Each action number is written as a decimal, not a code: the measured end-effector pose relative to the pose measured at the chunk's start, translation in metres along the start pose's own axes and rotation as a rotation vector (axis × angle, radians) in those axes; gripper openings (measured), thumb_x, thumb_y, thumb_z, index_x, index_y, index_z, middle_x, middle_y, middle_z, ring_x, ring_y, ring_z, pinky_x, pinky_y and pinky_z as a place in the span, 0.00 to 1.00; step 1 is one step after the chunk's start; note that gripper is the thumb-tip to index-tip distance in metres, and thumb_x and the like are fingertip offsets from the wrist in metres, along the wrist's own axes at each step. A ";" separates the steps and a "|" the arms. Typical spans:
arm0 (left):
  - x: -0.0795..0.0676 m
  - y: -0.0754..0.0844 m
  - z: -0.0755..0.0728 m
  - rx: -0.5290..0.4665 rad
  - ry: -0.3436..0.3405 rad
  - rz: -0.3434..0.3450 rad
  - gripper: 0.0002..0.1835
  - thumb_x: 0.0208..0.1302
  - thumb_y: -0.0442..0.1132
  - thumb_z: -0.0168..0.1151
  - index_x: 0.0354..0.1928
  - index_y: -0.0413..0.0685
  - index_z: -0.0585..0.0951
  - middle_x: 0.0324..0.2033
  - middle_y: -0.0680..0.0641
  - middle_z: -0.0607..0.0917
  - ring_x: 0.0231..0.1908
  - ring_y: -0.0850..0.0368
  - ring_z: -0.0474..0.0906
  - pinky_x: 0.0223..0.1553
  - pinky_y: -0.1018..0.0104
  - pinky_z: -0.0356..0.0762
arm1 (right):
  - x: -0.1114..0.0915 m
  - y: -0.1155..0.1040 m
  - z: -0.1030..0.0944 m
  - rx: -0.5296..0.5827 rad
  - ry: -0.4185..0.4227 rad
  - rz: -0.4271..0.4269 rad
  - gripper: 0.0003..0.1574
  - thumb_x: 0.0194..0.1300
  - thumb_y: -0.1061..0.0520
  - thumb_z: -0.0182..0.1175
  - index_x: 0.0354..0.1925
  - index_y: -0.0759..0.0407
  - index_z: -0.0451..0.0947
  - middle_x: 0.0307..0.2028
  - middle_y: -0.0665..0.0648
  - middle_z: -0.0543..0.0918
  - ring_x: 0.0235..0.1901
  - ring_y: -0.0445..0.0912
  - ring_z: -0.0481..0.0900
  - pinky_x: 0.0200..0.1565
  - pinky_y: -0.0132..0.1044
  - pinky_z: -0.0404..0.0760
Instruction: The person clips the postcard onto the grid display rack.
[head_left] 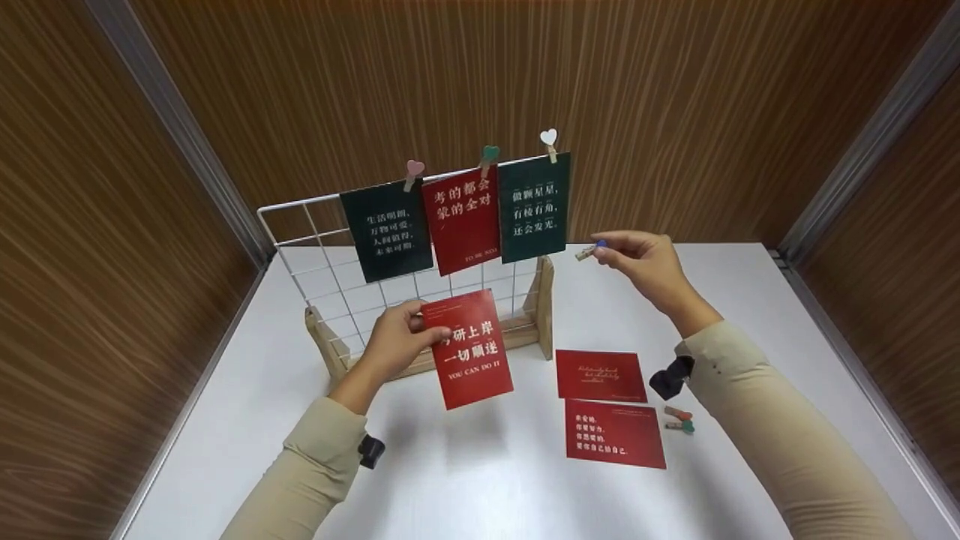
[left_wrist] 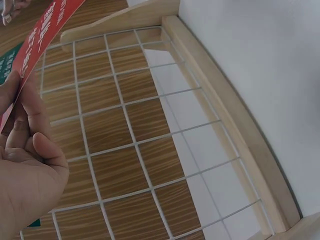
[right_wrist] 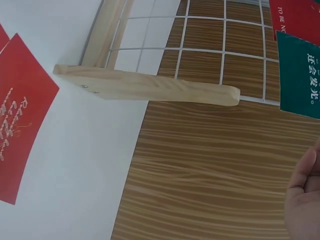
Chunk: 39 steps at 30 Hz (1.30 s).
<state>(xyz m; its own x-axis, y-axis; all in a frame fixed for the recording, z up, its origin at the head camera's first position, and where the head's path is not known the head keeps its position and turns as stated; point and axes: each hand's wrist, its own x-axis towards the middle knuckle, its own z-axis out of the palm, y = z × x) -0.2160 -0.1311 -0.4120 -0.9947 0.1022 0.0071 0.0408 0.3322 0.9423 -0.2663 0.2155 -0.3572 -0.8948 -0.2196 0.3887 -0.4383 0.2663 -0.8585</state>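
Observation:
My left hand (head_left: pixel 394 339) pinches a red card (head_left: pixel 474 375) with white lettering by its left edge, in front of a white wire grid rack (head_left: pixel 322 259). In the left wrist view the same red card (left_wrist: pixel 45 35) stands up between thumb and fingers. Off the rack's right end, my right hand (head_left: pixel 646 266) pinches a small wooden clothespin (head_left: pixel 586 253) with a blue top. Only part of the right hand (right_wrist: pixel 304 200) shows in the right wrist view, where the clothespin is hidden.
On the rack hang a dark green card (head_left: pixel 386 262), a red card (head_left: pixel 469 236) and another green card (head_left: pixel 534 240), each under a heart clothespin. Two red cards (head_left: pixel 600 375) (head_left: pixel 615 457) and two clothespins (head_left: pixel 679 413) (head_left: pixel 679 426) lie on the white table (head_left: pixel 420 495).

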 end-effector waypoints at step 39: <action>-0.021 0.032 -0.091 0.093 0.228 0.162 0.25 0.60 0.43 0.67 0.56 0.37 0.77 0.45 0.41 0.84 0.43 0.49 0.82 0.45 0.60 0.78 | 0.053 -0.038 0.053 0.028 -0.117 -0.117 0.15 0.61 0.62 0.64 0.47 0.65 0.83 0.39 0.59 0.85 0.35 0.45 0.82 0.43 0.34 0.80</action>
<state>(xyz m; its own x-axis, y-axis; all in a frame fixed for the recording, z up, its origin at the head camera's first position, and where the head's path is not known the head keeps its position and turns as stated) -0.2019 -0.2084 -0.3513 -0.9696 -0.0492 0.2398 0.1987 0.4141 0.8883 -0.2923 0.1435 -0.3218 -0.8212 -0.3559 0.4461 -0.5346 0.2064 -0.8195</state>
